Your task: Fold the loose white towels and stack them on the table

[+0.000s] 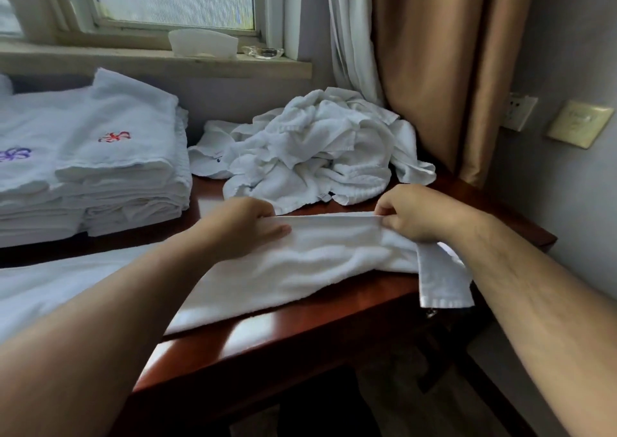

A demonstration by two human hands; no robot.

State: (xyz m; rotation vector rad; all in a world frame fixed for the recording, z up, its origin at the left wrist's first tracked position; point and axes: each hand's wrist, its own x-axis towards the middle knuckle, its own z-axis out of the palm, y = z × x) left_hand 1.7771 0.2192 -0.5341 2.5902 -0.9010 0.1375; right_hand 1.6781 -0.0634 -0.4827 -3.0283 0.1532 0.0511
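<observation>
With left hand (245, 227) and right hand (412, 214) each holding the towel (317, 264) in a tight grip, pull the edge flat and match corners.

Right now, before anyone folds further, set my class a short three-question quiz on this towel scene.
1. True or false: the left hand and right hand both pinch the far edge of the towel spread on the table.
2. Where does the folded stack sit? A) left of the loose pile B) right of it C) under the table
3. Fill in: the flower stitched nearest the loose pile is ___.
Key: 1 true; 2 A; 3 red.
</observation>
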